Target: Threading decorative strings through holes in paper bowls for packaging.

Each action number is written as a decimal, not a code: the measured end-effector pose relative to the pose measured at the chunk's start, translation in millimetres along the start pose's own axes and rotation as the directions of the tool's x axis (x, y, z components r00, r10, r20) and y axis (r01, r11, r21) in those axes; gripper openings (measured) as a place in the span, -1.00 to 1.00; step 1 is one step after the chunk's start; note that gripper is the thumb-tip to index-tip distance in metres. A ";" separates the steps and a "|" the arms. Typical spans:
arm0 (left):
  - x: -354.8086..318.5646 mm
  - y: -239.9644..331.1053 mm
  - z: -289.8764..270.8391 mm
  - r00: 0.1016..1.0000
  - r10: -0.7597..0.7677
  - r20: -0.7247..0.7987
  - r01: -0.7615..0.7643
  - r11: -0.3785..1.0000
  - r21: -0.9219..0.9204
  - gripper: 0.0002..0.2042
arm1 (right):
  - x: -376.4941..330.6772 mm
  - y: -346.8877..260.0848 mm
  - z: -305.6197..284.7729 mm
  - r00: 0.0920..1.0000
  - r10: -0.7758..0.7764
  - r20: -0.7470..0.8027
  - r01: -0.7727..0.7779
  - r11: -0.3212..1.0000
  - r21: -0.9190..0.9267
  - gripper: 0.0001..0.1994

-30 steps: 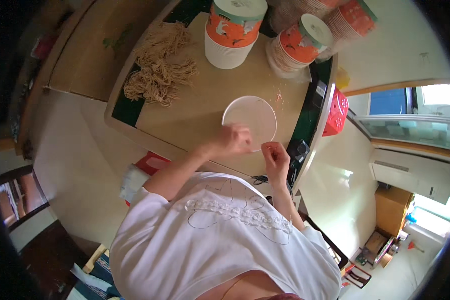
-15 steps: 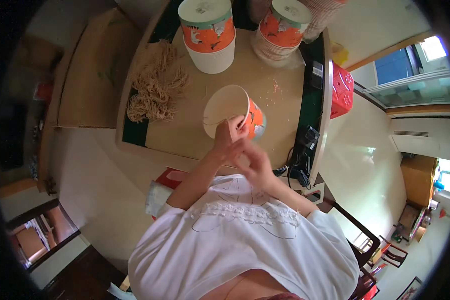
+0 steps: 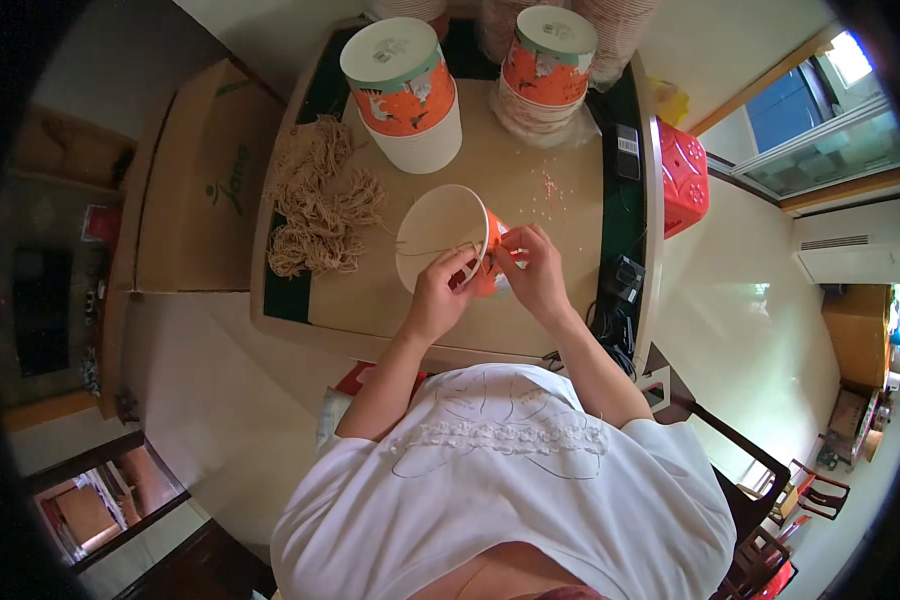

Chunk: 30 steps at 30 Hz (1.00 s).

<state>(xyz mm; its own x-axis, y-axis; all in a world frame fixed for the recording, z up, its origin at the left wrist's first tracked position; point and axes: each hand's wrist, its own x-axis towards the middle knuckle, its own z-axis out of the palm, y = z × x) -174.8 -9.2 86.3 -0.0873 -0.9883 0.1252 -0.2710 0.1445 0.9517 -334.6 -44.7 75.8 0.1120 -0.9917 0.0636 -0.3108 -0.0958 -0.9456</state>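
My left hand gripped the paper tub by its rim; tan cord crossed inside; my right hand touched its orange wall, whether closed I couldn't tell.

I see the left hand with fingers curled, just left of the right's pinch and slightly lower | right hand, thumb against fingertips | left forearm and right forearm angled inward, reaching the grip from behind, well apart.
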 end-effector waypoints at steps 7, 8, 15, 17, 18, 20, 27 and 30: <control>-4.7 -10.4 3.1 1.000 0.022 -0.002 -0.022 0.998 0.058 -0.66 | -1.4 5.6 0.1 1.000 0.014 0.019 -0.014 1.000 -0.001 -0.92; -5.3 -12.2 3.7 0.999 0.033 -0.002 -0.032 0.998 0.059 -0.66 | -1.8 4.2 -0.2 1.000 0.025 0.017 -0.025 1.000 0.000 -0.92; -6.9 -15.2 7.8 0.997 0.075 -0.006 -0.075 0.996 0.054 -0.63 | -3.8 0.5 -2.8 0.999 0.016 0.048 -0.013 0.998 -0.064 -0.92; -7.3 -17.4 8.3 0.999 0.041 0.009 -0.042 0.996 0.083 -0.61 | -4.6 3.4 -2.6 0.998 0.027 0.051 -0.024 0.998 -0.059 -0.92; -7.2 -17.6 8.4 0.999 0.041 0.009 -0.042 0.996 0.082 -0.61 | -5.1 5.0 -2.4 0.998 0.039 0.054 -0.036 0.998 -0.053 -0.92; -8.2 -17.7 9.1 0.999 0.044 -0.007 -0.044 0.997 0.063 -0.60 | -6.9 7.4 -2.2 0.998 0.043 0.048 -0.041 0.998 -0.050 -0.92; -9.4 -17.6 9.7 1.000 0.009 0.004 -0.010 0.999 0.043 -0.58 | -7.7 12.2 -1.5 0.997 0.054 0.050 -0.050 0.996 -0.080 -0.91; -10.9 -22.0 11.1 1.000 0.008 0.005 -0.008 1.000 0.016 -0.58 | -8.3 14.4 -0.1 0.997 0.055 0.047 -0.051 0.995 -0.089 -0.90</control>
<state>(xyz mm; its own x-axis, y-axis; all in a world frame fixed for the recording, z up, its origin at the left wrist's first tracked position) -178.5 -1.1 60.8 -0.0942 -0.9868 0.1318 -0.2856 0.1536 0.9460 -340.1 -37.8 61.6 0.1386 -0.9903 -0.0038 -0.3992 -0.0523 -0.9154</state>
